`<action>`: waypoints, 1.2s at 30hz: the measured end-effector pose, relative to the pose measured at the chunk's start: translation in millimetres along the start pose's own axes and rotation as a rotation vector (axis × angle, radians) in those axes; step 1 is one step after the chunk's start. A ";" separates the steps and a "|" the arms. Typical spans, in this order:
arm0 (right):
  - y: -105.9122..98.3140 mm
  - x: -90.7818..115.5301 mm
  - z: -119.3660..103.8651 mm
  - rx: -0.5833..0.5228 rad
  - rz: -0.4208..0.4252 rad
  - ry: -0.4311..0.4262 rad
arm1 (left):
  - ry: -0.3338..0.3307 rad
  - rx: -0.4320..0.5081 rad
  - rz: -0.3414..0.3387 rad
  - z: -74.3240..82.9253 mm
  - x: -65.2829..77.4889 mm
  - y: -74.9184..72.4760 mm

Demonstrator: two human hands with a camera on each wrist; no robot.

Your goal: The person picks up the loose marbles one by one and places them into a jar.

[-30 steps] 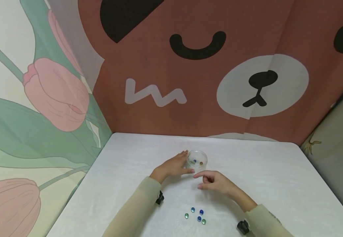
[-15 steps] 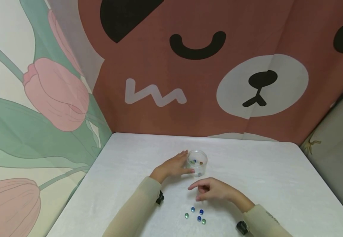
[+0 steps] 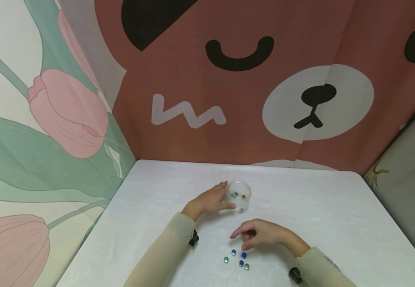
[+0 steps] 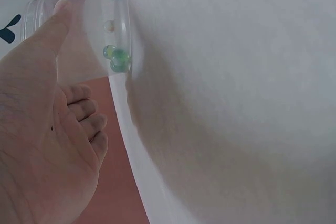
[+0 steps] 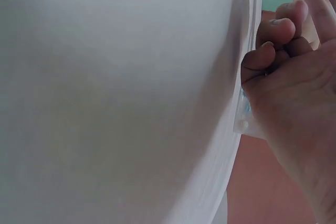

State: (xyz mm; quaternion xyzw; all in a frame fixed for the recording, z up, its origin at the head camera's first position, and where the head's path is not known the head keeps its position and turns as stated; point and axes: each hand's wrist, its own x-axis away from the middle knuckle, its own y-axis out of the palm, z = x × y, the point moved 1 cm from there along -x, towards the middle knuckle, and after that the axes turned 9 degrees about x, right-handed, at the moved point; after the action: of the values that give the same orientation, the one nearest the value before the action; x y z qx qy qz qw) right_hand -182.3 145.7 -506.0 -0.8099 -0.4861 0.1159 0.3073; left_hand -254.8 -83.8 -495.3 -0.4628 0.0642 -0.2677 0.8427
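A clear plastic jar [image 3: 243, 204] stands upright on the white table, with several glass marbles [image 4: 119, 59] at its bottom. My left hand [image 3: 211, 200] holds the jar from its left side, thumb across the near wall. On the table in front lie several loose marbles, among them a dark blue marble [image 3: 244, 255], a light blue marble [image 3: 233, 252] and a green marble [image 3: 226, 260]. Just above this group hovers my right hand [image 3: 264, 233], holding nothing. Its index finger points forward, thumb apart from it and close over the dark blue marble; the other fingers curl inward.
The white table [image 3: 322, 223] reaches back to a brown curtain [image 3: 178, 143] with a bear print. On the left hangs a tulip-patterned cloth [image 3: 74, 191]. A black wrist device [image 3: 295, 275] sits at the right sleeve.
My right hand has moved back from beside the jar toward the loose marbles, thumb lowering over them. The left hand and the jar stay in place.
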 end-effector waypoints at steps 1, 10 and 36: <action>0.0 0.6 0.6 0.002 -0.005 -0.001 | 0.002 -0.003 -0.001 -0.2 -0.2 -0.1; -1.4 5.6 1.9 0.074 -0.028 -0.025 | 0.008 0.007 -0.010 0.9 -0.3 -2.2; 6.5 6.2 1.9 0.210 -0.052 0.002 | -0.008 0.030 -0.006 -0.8 -0.4 1.0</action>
State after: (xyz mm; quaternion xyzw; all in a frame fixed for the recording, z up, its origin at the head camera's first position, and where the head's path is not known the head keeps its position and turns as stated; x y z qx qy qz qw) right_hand -175.5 149.5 -510.7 -0.7605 -0.4918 0.1574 0.3937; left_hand -255.1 -83.7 -496.6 -0.4515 0.0556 -0.2693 0.8488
